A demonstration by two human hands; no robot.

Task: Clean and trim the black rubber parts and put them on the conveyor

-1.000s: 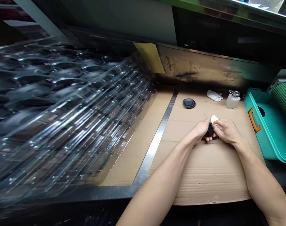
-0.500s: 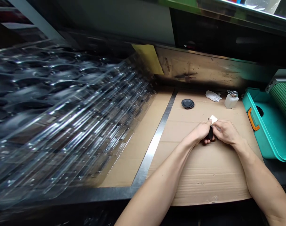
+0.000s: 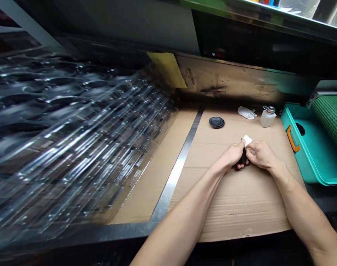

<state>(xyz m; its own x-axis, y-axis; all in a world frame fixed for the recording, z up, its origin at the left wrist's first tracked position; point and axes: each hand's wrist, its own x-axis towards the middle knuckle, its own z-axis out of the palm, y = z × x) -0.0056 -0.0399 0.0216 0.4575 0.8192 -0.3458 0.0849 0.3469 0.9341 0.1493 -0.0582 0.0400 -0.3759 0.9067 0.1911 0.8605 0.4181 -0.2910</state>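
Note:
My left hand is closed around a small black part, most of it hidden by the fingers. Against it, my right hand is closed in a pinch, and I cannot make out what its fingertips hold. A small white piece, perhaps cloth or paper, sticks up between the two hands, touching the fingers. Beyond them, black round discs lie stacked on the cardboard.
Clear plastic trays are piled high on the left, blurred. A white pump bottle stands at the back beside a crumpled white wipe. At right sits a teal bin with an orange handle, a black piece inside, near a green mesh belt.
The whole view has shifted slightly, so things appear a little further left. Both hands keep hold at nearly the same spot, with only small finger movement.

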